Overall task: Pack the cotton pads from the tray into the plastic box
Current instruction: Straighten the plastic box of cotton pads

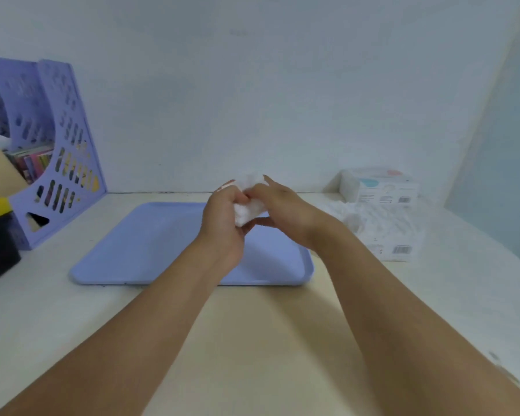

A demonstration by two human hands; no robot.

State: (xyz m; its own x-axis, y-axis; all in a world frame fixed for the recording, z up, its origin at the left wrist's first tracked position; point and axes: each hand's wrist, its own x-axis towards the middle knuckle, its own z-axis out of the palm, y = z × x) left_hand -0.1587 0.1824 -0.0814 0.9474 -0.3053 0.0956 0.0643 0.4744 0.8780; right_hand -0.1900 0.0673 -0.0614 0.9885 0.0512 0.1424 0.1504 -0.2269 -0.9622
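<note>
Both hands (246,211) grip soft white cotton pads (248,211) above smooth tray (150,250).

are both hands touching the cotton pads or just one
Touching, both. The head view shows the left hand and the right hand curled round the same stack of cotton pads, held above the tray.

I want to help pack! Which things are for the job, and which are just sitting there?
For the job: cotton pads held by left hand and right hand; blue tray; plastic box.

Just there: purple file rack; white packet.
</note>
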